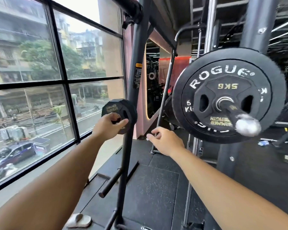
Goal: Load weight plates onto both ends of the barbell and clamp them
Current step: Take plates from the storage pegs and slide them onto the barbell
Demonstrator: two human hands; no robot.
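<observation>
Gripping one small plate, two on barbell

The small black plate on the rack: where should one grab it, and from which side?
Through the opening near its centre, from the front: the small plate hangs upright, flat face outward, and the left hand hooks its fingers into that opening.
</observation>
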